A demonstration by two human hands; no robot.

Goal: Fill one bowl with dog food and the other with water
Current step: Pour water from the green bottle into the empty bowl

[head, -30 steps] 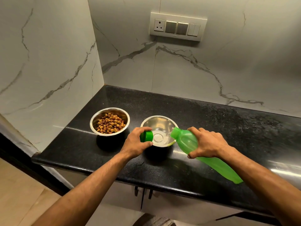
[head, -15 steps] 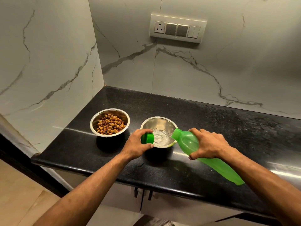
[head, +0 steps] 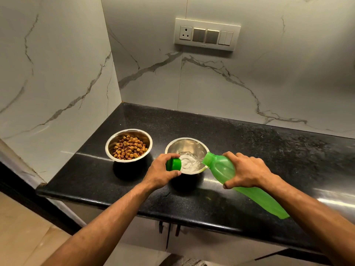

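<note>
1. Tabletop (head: 249,143), black speckled stone set in a marble-walled corner, carries both steel bowls side by side near its front edge; a switch panel (head: 207,34) hangs on the wall at 12 o'clock from them.

2. Green plastic bottle (head: 240,181) lies tilted steeply, base toward 4 o'clock and open mouth over the near right rim of the water bowl (head: 187,146). The right hand (head: 247,170) has its grip wrapped fully around the bottle's upper body, fingers over the top, thumb beneath.

3. The kibble bowl (head: 128,144) sits at 9 o'clock of the water bowl, close by but not touching, and holds a mound of brown dog food (head: 129,147); that half of the task looks done.

4. Water pours in a clear stream from the mouth, and a shallow, rippling pool covers the bowl's bottom. The step in hand is filling with water, and it seems early, since most of the wall shows bare.

5. The left hand (head: 163,172) rests at the bowl's 7 o'clock rim, its grip curled around the green cap (head: 173,164).

6. Next move, as I judge it: hold the tilt until the level rises, then right the bottle before it splashes over and bring the cap across to 3 o'clock to close it.
</note>
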